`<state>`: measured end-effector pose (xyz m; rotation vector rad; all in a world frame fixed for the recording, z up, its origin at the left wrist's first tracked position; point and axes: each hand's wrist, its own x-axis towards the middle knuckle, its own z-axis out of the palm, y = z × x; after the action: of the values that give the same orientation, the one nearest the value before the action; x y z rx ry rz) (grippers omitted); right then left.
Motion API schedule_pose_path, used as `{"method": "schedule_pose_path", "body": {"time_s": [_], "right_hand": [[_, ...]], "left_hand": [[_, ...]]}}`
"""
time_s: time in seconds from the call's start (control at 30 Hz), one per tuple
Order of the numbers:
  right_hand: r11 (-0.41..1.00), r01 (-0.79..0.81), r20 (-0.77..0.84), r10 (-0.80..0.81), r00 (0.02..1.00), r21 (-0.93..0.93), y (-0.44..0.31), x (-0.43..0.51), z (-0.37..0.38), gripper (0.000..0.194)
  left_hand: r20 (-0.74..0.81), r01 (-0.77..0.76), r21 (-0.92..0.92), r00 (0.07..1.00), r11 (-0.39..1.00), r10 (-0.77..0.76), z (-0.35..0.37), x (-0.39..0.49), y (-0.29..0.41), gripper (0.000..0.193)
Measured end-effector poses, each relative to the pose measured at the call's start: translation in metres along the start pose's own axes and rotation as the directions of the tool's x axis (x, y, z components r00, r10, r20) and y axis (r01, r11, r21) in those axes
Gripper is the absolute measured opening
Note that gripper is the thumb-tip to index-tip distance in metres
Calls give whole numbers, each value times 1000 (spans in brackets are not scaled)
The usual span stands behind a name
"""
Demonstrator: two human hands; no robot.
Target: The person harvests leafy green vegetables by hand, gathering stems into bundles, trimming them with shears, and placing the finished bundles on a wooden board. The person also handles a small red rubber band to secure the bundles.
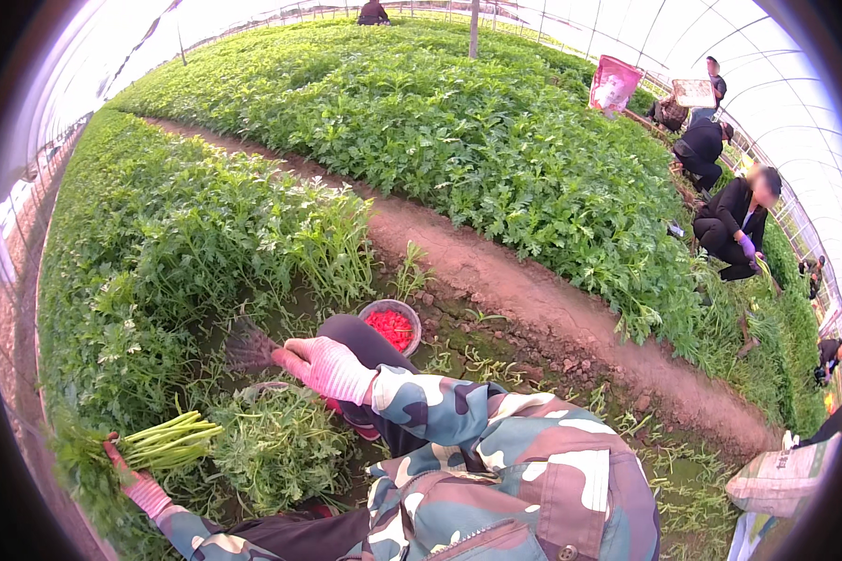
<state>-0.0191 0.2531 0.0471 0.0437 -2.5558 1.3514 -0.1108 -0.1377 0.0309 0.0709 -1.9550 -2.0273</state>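
Observation:
My left hand [140,484], in a pink-striped glove, grips a bunch of cut leafy greens [172,442]. Their pale stem ends point right, while the leaves trail left beyond my fingers. In my right hand [330,368], gloved alike, is the handle of a dark, fan-shaped flat tool [249,347]. Its wide end points left toward the standing greens [217,238], and motion or glare blurs its edge. Between my hands a heap of loose greens [281,449] lies on the ground. A round bowl of red pieces [395,327], perhaps ties or bands, sits beyond my knee.
A bare dirt path [456,238] runs diagonally between two beds of greens under a plastic tunnel. Several people crouch or stand along the right, one a crouching co-worker [730,221] in purple gloves. A woven sack [779,477] lies at lower right. A post [473,31] rises at the back.

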Motion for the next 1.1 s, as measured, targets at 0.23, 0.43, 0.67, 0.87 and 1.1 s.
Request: {"method": "schedule_pose_path", "body": {"time_s": [0.23, 0.43, 0.67, 0.87, 1.1], "right_hand": [[957, 250, 359, -287, 888, 145, -71, 28, -13, 43], [995, -4, 424, -40, 905, 102, 13, 9, 35, 31], [894, -303, 516, 98, 851, 330, 32, 8, 62, 31], [877, -289, 700, -72, 710, 383, -36, 19, 89, 37], [999, 19, 808, -52, 587, 51, 25, -12, 168, 43]], "left_hand": [[26, -25, 87, 999, 996, 23, 7, 6, -2, 31], [230, 178, -278, 967, 944, -114, -40, 25, -53, 26], [378, 89, -623, 904, 777, 199, -41, -4, -16, 39], [509, 65, -803, 591, 592, 626, -31, -29, 19, 30], [414, 9, -770, 768, 638, 488, -37, -36, 23, 30]]}}
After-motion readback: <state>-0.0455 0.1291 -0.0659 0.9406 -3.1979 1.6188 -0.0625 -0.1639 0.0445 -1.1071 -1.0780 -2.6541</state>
